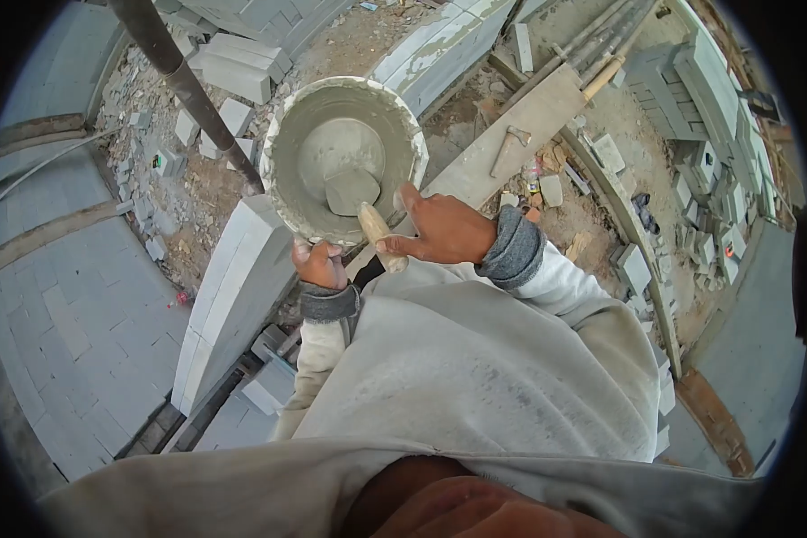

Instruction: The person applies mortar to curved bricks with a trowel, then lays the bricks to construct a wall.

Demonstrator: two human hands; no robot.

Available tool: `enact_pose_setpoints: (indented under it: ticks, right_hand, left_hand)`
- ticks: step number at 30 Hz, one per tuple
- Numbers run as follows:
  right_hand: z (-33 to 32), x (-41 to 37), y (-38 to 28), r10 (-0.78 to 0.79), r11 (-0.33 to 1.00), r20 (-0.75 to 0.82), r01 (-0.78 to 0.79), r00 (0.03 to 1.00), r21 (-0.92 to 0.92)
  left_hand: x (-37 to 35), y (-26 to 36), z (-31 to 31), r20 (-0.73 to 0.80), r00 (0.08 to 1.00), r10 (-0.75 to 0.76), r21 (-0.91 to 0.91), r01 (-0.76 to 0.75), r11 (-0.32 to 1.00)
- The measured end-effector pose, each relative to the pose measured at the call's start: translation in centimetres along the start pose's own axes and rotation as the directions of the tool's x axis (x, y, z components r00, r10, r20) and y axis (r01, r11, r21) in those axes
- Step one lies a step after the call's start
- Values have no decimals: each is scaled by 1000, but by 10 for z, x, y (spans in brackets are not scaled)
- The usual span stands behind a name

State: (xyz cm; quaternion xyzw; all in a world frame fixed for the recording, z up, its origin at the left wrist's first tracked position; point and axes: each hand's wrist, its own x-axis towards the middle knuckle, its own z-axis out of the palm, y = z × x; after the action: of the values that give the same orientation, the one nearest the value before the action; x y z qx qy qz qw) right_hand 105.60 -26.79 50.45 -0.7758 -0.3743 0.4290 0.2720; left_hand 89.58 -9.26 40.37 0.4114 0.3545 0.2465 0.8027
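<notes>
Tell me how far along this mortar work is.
Done: a row of grey blocks stands laid below. In hand: the left hand grips the mortar pan, the right hand holds a trowel in its mortar. Left: loose blocks lie unlaid nearby.

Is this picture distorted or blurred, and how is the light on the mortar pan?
Head view: strong fisheye bending with a dark round border; soft, even light, no glare or hard shadow on the mortar pan; the right hand on the trowel and the left hand at its rim are sharp; the bottom edge is blurred.
</notes>
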Motion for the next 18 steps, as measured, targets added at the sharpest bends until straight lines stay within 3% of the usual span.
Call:
enact_pose_setpoints:
  ticks: [1, 2, 3, 6, 9, 10, 12, 15, 18]
  right_hand:
    - [11, 8, -11, 14, 1000, 24, -14, 1000, -12]
    - [18, 17, -16, 35, 999, 41, -33, 999, -37]
    - [40, 35, 1, -48, 994, -40, 44, 998, -101]
    - [65, 62, -9, -38, 987, -2, 37, 999, -153]
    - [62, 75, -22, -4, 891, 46, 25, 999, -453]
    - [44, 79, -25, 1, 831, 50, 27, 999, -556]
    - [21, 94, -20, -188, 495, 12, 105, 982, -863]
    - [4, 129, 13, -398, 266, 121, 241, 909, -933]
    - [-10, 121, -20, -169, 406, 169, 225, 971, -886]
  left_hand:
    - [-2, 2, -2, -9, 999, 39, -24, -39, 999]
    - [-1, -1, -13, 2, 997, 74, 36, -74, 997]
    - [0, -9, -26, 13, 995, 98, 100, -99, 990]
    - [2, -21, -49, 15, 978, 208, 225, -206, 952]
    - [-2, -21, -77, -2, 969, 246, 311, -233, 921]
    - [2, -22, -76, -13, 969, 248, 334, -230, 914]
    - [3, -28, -91, -29, 968, 250, 428, -214, 878]
    - [11, -52, -96, -99, 964, 245, 407, -186, 894]
    - [7, -64, -79, -173, 952, 251, 357, -177, 917]
